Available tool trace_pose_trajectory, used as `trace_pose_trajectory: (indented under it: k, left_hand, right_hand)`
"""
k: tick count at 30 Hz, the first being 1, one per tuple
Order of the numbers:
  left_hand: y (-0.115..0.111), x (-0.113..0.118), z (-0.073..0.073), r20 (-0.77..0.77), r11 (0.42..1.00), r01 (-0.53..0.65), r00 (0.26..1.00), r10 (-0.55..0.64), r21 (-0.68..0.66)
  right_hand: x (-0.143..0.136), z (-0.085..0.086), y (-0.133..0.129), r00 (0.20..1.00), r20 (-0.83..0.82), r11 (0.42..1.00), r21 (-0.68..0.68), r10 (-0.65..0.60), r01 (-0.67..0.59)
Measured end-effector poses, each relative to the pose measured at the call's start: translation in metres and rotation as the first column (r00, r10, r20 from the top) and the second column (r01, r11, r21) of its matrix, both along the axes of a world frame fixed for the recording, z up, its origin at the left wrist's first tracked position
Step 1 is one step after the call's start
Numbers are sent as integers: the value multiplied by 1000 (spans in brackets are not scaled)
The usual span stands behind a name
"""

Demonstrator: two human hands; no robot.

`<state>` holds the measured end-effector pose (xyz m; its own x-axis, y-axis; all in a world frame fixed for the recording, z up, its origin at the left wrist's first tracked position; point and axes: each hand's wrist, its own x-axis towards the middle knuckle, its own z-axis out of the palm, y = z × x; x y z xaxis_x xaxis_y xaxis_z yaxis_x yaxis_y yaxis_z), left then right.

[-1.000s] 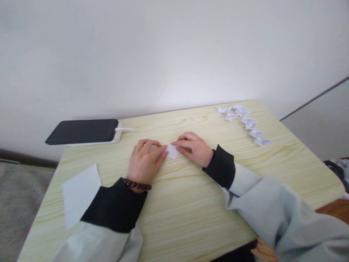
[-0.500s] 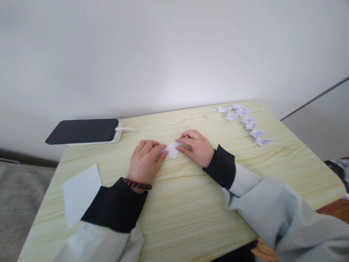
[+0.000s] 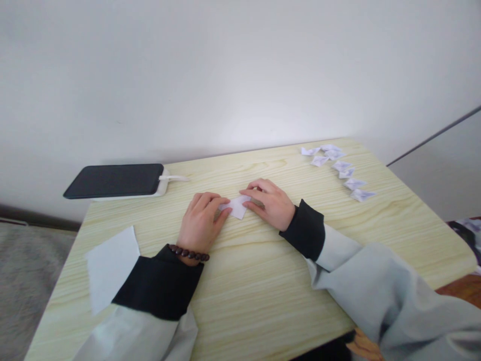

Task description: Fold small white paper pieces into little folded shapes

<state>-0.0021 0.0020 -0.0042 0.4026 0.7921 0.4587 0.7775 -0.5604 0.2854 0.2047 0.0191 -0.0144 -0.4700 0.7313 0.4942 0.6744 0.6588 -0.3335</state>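
Observation:
A small folded piece of white paper (image 3: pixel 238 207) lies between my hands near the middle of the table. My left hand (image 3: pixel 201 220) pinches its left end between thumb and fingers; a dark bead bracelet circles that wrist. At the paper's right end, my right hand (image 3: pixel 271 203) is closed with the thumb and index finger at the edge. The paper's left tip is partly covered by my left fingers. Several small folded white paper figures (image 3: pixel 355 184) with pointed ends stand in a curved row at the back right of the table.
A sheet of white paper (image 3: pixel 112 268) lies at the left, partly under my left sleeve. At the back left a black-screened phone (image 3: pixel 114 179) rests on a white block with a short white cable (image 3: pixel 176 178). A white wall (image 3: pixel 240 75) rises behind the wooden table (image 3: pixel 255 296).
Almost nothing differs. My right index finger has shifted slightly left over the paper, while the left hand and the other things keep their places.

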Motion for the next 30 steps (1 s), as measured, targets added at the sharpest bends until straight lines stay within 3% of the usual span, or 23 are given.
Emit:
trace_pose_trajectory:
  k: [12,22,30]
  left_hand:
    - [0,2,3,17,999,29,999,-28,-40]
    - [0,1,1,-57,997,55,997,-52,45]
    - [-3,4,6,-161,989,53,987,-31,137]
  right_hand:
    - [-2,6,-1,996,3,996,-22,88,-88]
    - [-2,5,0,993,65,995,-20,97,-95]
    - [-5,17,-12,956,289,995,69,53,-76]
